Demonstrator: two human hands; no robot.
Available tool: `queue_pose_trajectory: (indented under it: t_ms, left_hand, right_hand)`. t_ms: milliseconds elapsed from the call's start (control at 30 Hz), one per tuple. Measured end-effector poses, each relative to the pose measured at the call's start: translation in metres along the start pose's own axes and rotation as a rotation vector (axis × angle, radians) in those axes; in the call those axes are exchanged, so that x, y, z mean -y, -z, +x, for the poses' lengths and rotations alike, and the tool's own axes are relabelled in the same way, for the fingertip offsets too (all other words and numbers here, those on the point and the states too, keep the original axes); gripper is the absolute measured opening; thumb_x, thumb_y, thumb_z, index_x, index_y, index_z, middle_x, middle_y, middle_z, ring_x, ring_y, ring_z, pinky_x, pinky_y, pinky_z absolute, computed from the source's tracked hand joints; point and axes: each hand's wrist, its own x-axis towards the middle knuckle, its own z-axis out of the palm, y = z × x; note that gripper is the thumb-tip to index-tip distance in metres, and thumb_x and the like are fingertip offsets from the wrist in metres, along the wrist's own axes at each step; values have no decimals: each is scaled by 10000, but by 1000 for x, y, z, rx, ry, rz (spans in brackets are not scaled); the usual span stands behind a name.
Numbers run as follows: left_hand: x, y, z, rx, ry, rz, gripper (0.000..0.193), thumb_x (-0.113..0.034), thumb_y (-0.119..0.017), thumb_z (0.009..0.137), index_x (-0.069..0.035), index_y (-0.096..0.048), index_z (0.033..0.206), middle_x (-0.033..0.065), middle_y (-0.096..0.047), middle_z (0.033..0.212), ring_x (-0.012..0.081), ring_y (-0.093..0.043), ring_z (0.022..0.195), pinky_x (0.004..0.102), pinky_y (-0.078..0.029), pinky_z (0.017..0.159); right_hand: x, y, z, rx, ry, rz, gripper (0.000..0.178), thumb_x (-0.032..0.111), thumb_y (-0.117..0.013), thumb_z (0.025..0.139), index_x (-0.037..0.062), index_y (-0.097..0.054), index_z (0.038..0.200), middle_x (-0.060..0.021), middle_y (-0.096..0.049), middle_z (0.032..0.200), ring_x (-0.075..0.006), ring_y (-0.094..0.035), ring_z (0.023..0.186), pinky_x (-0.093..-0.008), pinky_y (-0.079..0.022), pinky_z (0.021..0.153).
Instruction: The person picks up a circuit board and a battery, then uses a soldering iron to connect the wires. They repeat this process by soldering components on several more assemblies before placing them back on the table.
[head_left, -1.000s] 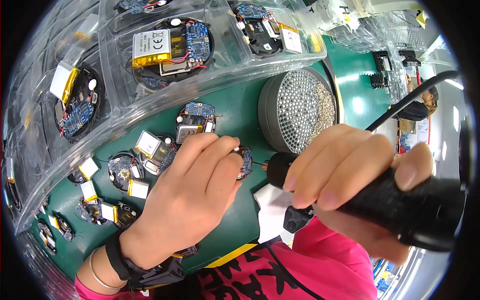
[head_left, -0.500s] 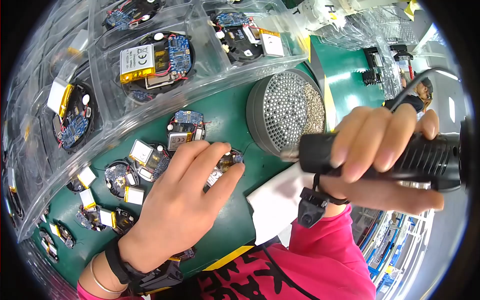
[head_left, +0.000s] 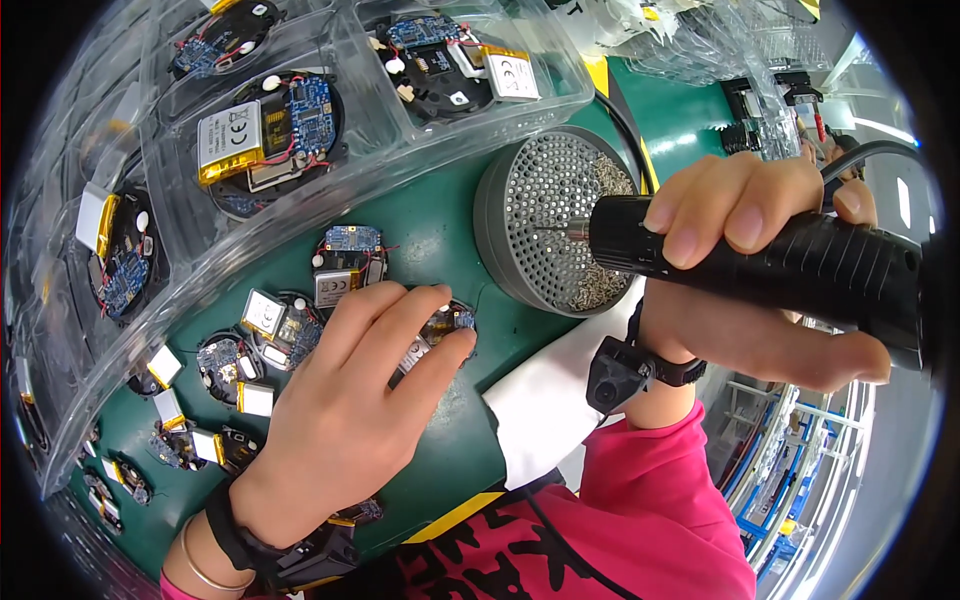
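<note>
My right hand [head_left: 750,225] is wrapped around a black electric screwdriver [head_left: 700,242], held sideways with its cable rising behind. The bit end reaches over a round grey screw dish [head_left: 488,240] with a perforated plate. Small screws [head_left: 600,287] lie heaped along the plate's right side. My left hand [head_left: 345,385] rests on the green mat, its thumb and fingers around a round black circuit assembly [head_left: 447,322] with a small board and a battery, partly hidden under the fingers. Just beyond the fingers lies another round assembly [head_left: 350,262] with a blue board and silver battery.
Clear plastic trays [head_left: 400,160] with round assemblies in compartments line the far left. Several loose assemblies [head_left: 230,365] lie left of my left hand on the green mat [head_left: 455,440]. A white cloth or paper [head_left: 540,410] lies under my right wrist. A person stands at the far right.
My right hand has lifted the screwdriver up and left, bringing its bit from the dish's near edge to over the perforated plate. My left hand stays on the same assembly.
</note>
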Motion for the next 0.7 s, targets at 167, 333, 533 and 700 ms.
queue_pose_trajectory:
  t_ms: [167,333,533,700]
  left_hand:
    - [1,1,2,3,-34,25,378,30,-714,687,-36,-675,1057,142,-592,1194,344,-569,1039,415,-520,854]
    - [1,-1,2,1,-49,12,356,32,-700,697,-27,-680,1048,143,-598,1189,334,-576,1032,402,-523,851]
    - [1,0,1,-10,-26,-20,363,55,-717,701,-35,-684,1051,139,-605,1200,343,-580,1020,410,-520,843]
    - [1,-1,1,-11,-36,-19,360,45,-718,699,-30,-684,1049,142,-604,1203,343,-582,1023,409,-521,845]
  right_hand:
    - [3,0,0,24,-14,-23,901,875,-426,784,91,-483,1226,-82,-570,809,-199,-545,514,-346,-469,459]
    - [10,-6,0,-54,21,14,847,807,-506,812,60,-478,1211,-77,-559,809,-188,-538,507,-344,-468,462]
    - [16,-21,-5,-68,-29,210,779,682,-646,824,31,-455,1208,-71,-553,809,-184,-553,506,-346,-486,452]
    - [22,-30,-4,113,-220,33,778,669,-650,829,47,-422,1237,-78,-562,813,-193,-574,512,-344,-513,449]
